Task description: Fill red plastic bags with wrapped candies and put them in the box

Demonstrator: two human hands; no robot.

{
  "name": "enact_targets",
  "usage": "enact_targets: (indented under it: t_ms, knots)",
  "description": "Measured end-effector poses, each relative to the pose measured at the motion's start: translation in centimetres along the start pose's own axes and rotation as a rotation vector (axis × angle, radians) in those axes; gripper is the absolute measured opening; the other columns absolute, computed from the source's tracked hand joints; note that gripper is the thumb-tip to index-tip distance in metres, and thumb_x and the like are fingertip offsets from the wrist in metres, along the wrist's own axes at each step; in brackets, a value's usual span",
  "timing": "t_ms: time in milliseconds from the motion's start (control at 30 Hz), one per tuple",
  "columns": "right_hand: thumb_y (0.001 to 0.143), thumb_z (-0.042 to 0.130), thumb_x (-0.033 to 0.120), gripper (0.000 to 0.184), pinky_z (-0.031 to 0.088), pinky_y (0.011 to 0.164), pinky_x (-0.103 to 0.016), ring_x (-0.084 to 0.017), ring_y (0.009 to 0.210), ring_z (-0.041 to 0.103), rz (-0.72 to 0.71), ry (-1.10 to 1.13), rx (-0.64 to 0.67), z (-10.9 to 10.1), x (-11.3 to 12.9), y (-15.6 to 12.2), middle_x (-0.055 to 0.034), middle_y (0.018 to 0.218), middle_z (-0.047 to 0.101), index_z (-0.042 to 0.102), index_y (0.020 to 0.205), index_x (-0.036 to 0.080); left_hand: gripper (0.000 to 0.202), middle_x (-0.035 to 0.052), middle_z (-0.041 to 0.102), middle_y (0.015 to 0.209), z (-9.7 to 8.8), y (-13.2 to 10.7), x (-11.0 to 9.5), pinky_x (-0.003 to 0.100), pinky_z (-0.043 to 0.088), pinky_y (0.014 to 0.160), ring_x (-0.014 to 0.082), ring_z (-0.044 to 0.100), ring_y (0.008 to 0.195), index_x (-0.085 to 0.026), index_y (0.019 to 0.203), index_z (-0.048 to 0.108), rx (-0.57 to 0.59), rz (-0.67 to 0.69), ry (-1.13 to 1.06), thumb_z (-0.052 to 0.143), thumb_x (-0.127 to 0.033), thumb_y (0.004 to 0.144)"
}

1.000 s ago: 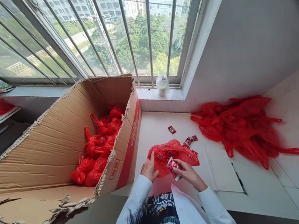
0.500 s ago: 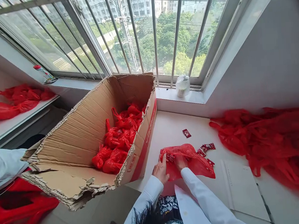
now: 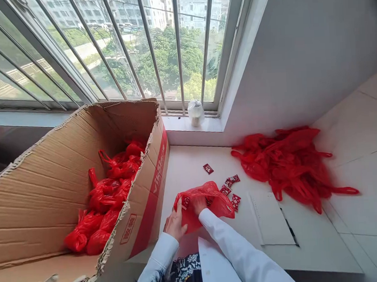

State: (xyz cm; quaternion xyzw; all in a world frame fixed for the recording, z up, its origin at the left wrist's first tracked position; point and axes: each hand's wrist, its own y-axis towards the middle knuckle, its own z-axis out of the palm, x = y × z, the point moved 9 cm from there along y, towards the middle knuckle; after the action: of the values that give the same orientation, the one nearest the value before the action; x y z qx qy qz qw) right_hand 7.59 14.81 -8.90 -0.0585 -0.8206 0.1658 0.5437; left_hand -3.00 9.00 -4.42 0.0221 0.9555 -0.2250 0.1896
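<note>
Red plastic bag point(image 3: 210, 198), in work: lying on the white counter point(image 3: 308, 252) just right of the cardboard box point(image 3: 52, 186), mouth turned toward the person, thin film, small red packets showing through it.

Left hand point(image 3: 175, 223): at the bag's near-left edge, thumb and fingers pinching the film and holding the mouth open.

Right hand point(image 3: 198, 204): pushed into the bag's mouth, mostly hidden by red film; whether spread or closed on a packet, cannot tell. White sleeve point(image 3: 239, 256) running back from it.

Loose candy packets point(image 3: 230, 187): a handful on the counter just beyond and right of the bag, one point(image 3: 208, 168) lying apart toward the window. Not yet bagged.

Filled, knotted red bags point(image 3: 109, 195): a heap in the box's far and right part, roughly a dozen or more; much of the box floor bare cardboard. Judged as finished units.

Empty red bags point(image 3: 287, 161): a large flat pile on the counter well to the right, against the wall. Judged as stock still to fill, and plentiful.

White paper sheet point(image 3: 271, 221): flat on the counter, right of the bag in work.

Small clear bag point(image 3: 196, 112): upright on the window sill.

Progress, as a judgement: current bag partly loaded, unknotted; a modest batch done; most of the bag stock unused.
</note>
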Motion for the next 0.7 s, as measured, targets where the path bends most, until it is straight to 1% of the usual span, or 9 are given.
enact_targets:
  t_ms: [67,133,233,300,367,467,533,600,700]
  knots:
    - [0.080,0.058,0.013,0.012,0.041,0.087,-0.040,-0.024,0.098,0.056,0.043,-0.107,-0.017,-0.9,-0.5,-1.5,-0.0104,0.099,0.063,0.062,0.090,0.016,0.092,0.0156,0.045,0.134,0.0,0.1,0.1,0.034,0.043,0.091,0.0275,0.056,0.111,-0.017,0.145,0.007,-0.011,0.010,-0.004,0.056,-0.009,0.068]
    - [0.072,0.060,0.007,0.021,0.040,0.080,-0.037,-0.026,0.090,0.058,0.041,-0.185,-0.021,-2.3,-0.9,-4.1,-0.0094,0.088,0.065,0.061,0.090,0.017,0.092,0.0161,0.041,0.137,0.0,0.1,0.2,0.034,0.044,0.091,0.0286,0.056,0.112,-0.016,0.145,0.008,-0.019,0.008,-0.009,0.057,-0.010,0.068]
    - [0.074,0.060,0.019,0.016,0.040,0.066,-0.029,-0.019,0.072,0.058,-0.023,-0.148,0.000,-5.0,-1.5,-8.8,-0.0024,0.075,0.065,0.061,0.090,0.020,0.093,0.0163,0.036,0.141,0.0,0.0,-0.1,0.034,0.044,0.092,0.0294,0.053,0.116,-0.014,0.145,0.008,-0.010,-0.005,-0.031,0.058,-0.009,0.067]
    - [0.074,0.061,0.027,0.012,0.040,0.061,-0.027,-0.017,0.066,0.057,0.003,0.003,0.027,-6.8,-2.7,-11.5,-0.0013,0.074,0.066,0.063,0.084,0.020,0.093,0.0165,0.037,0.141,-0.1,0.0,-0.6,0.034,0.044,0.092,0.0293,0.052,0.117,-0.013,0.145,0.007,0.001,-0.007,-0.043,0.058,-0.009,0.067]
    - [0.072,0.065,0.034,0.017,0.042,0.058,-0.026,-0.016,0.067,0.058,0.078,0.217,0.027,-8.3,-4.0,-13.3,-0.0019,0.076,0.066,0.062,0.080,0.019,0.093,0.0170,0.036,0.142,-0.3,0.0,-1.0,0.035,0.043,0.094,0.0295,0.050,0.119,-0.013,0.145,0.008,-0.001,0.001,-0.041,0.059,-0.009,0.068]
    - [0.070,0.068,0.041,0.030,0.048,0.062,-0.029,-0.017,0.070,0.060,0.164,0.574,-0.044,-10.3,-4.8,-14.5,-0.0019,0.079,0.067,0.055,0.087,0.020,0.091,0.0175,0.035,0.143,-0.6,0.3,-1.3,0.035,0.040,0.098,0.0292,0.048,0.121,-0.013,0.145,0.008,-0.011,0.019,-0.029,0.059,-0.010,0.069]
    - [0.069,0.070,0.043,0.040,0.051,0.071,-0.033,-0.018,0.076,0.063,0.165,0.731,-0.098,-11.4,-3.9,-14.6,-0.0029,0.085,0.069,0.052,0.096,0.021,0.091,0.0177,0.035,0.143,-0.5,0.6,-1.2,0.035,0.042,0.096,0.0295,0.049,0.120,-0.013,0.145,0.007,-0.012,0.028,-0.019,0.058,-0.012,0.070]
    - [0.068,0.072,0.041,0.049,0.051,0.080,-0.037,-0.020,0.086,0.064,0.128,0.791,-0.117,-12.3,-2.3,-14.3,-0.0056,0.095,0.069,0.050,0.106,0.021,0.091,0.0175,0.036,0.142,-0.4,0.9,-1.1,0.036,0.043,0.094,0.0301,0.052,0.117,-0.013,0.145,0.005,-0.009,0.031,0.001,0.058,-0.014,0.071]
    - [0.069,0.072,0.039,0.054,0.050,0.084,-0.040,-0.023,0.096,0.063,0.065,0.805,-0.076,-12.5,0.0,-13.8,-0.0086,0.107,0.067,0.050,0.115,0.020,0.091,0.0181,0.040,0.139,-0.2,1.1,-0.9,0.037,0.045,0.090,0.0309,0.055,0.112,-0.013,0.145,0.003,0.000,0.024,0.034,0.058,-0.015,0.072]
